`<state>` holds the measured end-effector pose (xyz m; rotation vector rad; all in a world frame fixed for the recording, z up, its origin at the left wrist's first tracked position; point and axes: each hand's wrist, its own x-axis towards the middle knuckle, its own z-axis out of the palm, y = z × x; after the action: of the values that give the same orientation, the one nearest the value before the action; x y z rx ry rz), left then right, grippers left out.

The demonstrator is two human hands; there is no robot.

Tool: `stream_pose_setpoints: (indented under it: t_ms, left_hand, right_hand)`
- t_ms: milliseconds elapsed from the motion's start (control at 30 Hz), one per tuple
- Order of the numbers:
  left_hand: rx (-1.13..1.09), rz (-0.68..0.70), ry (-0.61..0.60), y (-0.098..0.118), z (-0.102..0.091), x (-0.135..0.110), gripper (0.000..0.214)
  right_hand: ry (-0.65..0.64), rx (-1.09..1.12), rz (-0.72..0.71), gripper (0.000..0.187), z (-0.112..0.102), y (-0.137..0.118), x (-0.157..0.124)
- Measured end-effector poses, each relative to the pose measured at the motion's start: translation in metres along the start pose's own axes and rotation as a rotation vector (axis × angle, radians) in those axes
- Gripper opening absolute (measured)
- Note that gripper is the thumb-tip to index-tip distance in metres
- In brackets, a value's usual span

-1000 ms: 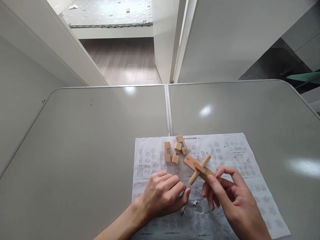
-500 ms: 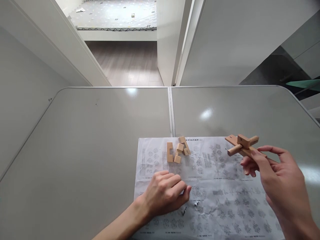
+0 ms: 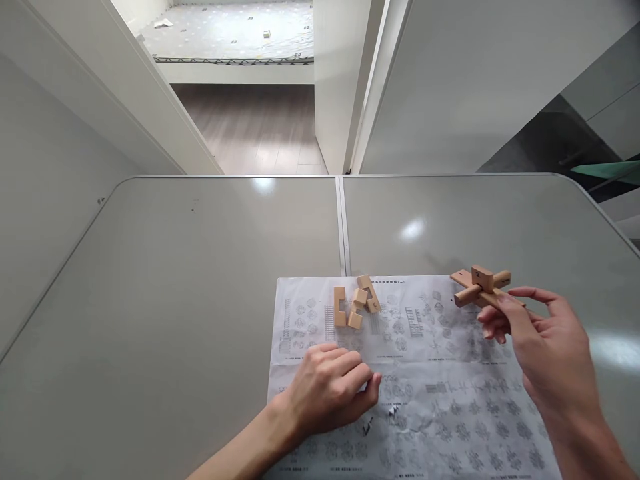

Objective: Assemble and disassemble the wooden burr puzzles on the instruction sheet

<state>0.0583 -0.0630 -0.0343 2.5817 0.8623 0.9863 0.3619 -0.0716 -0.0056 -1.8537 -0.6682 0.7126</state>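
My right hand pinches a partly joined wooden puzzle above the right side of the paper sheet. In that assembly a round rod crosses a flat bar, with a block marked 2 standing where they meet. My left hand rests on the sheet with its fingers curled in; whether anything lies inside them is hidden. Just beyond it are loose notched wooden puzzle pieces: one upright block at the left, a notched piece in the middle, and a tilted one at the right.
The printed instruction sheet has rows of diagrams and small torn spots near its middle. It lies on a grey table with a metal seam. Past the table's far edge are a door and a bed.
My right hand has shifted slightly left and turned the wooden assembly a little, so the block's marked face shows more. My left hand and the loose pieces stay put.
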Motion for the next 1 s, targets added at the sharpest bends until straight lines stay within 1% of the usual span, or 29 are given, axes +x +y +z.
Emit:
stream_pose_setpoints:
  t_ms: [133,300,400,500,567,633,733,800,867,933,1000]
  left_hand:
    - [-0.001,-0.007,0.005,0.0,0.001,-0.001,0.04]
    - [-0.012,-0.012,0.002,0.0,0.0,0.0,0.039]
    - [-0.014,-0.014,-0.003,0.001,-0.001,0.002,0.04]
    - [-0.014,-0.013,-0.001,0.001,-0.001,0.002,0.041]
    - [-0.016,-0.011,0.003,0.0,-0.001,0.002,0.04]
    - [-0.019,-0.007,0.008,0.0,-0.001,0.002,0.041]
    - [-0.018,-0.007,0.013,0.0,-0.001,0.002,0.041]
    - [-0.017,-0.011,0.008,0.0,-0.001,0.002,0.041]
    - [-0.015,-0.016,-0.001,0.001,-0.001,0.001,0.041]
    - [-0.014,-0.021,0.001,0.001,-0.001,0.0,0.04]
    - [-0.026,-0.022,0.021,0.001,-0.001,-0.001,0.04]
  right_hand:
    - [0.007,0.01,0.008,0.048,0.001,-0.002,0.0]
    - [0.001,-0.009,0.061,0.038,0.003,-0.011,-0.002]
    - [0.024,-0.009,0.048,0.04,0.005,-0.012,-0.001]
    - [0.016,-0.024,0.052,0.042,0.007,-0.013,-0.003]
    - [0.018,-0.057,0.067,0.045,0.009,-0.017,-0.007]
    - [0.045,-0.102,0.077,0.054,0.01,-0.021,-0.014]
    - [0.092,-0.168,0.047,0.066,0.01,-0.029,-0.027]
    - [0.123,-0.197,-0.009,0.064,0.01,-0.036,-0.038]
    - [0.148,-0.235,-0.057,0.055,0.01,-0.042,-0.048]
    - [0.083,-0.274,-0.074,0.041,0.013,-0.047,-0.058]
    - [-0.052,-0.291,-0.121,0.036,0.019,-0.047,-0.066]
